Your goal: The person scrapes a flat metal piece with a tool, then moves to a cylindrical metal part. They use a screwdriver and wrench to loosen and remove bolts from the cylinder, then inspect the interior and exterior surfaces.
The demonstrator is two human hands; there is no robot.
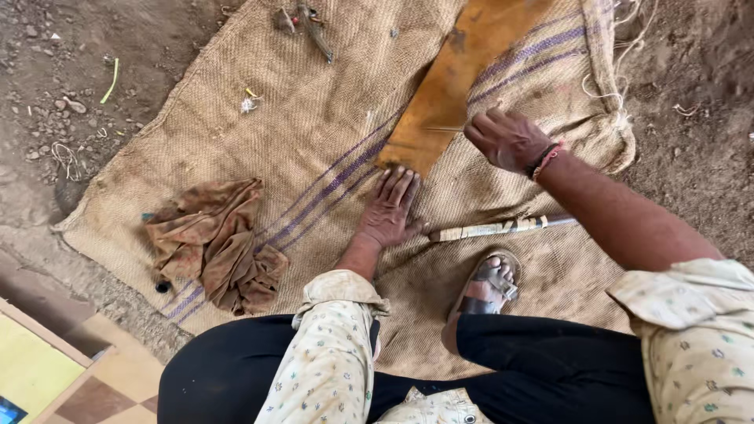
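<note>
A rusty orange metal sheet (463, 71) lies on a burlap sack (314, 133) spread on the dirt. My left hand (390, 208) rests flat, fingers apart, on the sack at the sheet's near end, fingertips touching its edge. My right hand (506, 140) hovers over the sheet's near right side, fingers closed on a thin pointed metal tool (441, 129) that points left across the sheet. A red and black band circles my right wrist.
A crumpled brown rag (216, 239) lies on the sack at left. A wrapped stick-like tool (503, 227) lies by my sandalled foot (485, 289). Small scrap pieces (306, 22) sit at the sack's far edge. Tiled flooring (71, 377) shows at bottom left.
</note>
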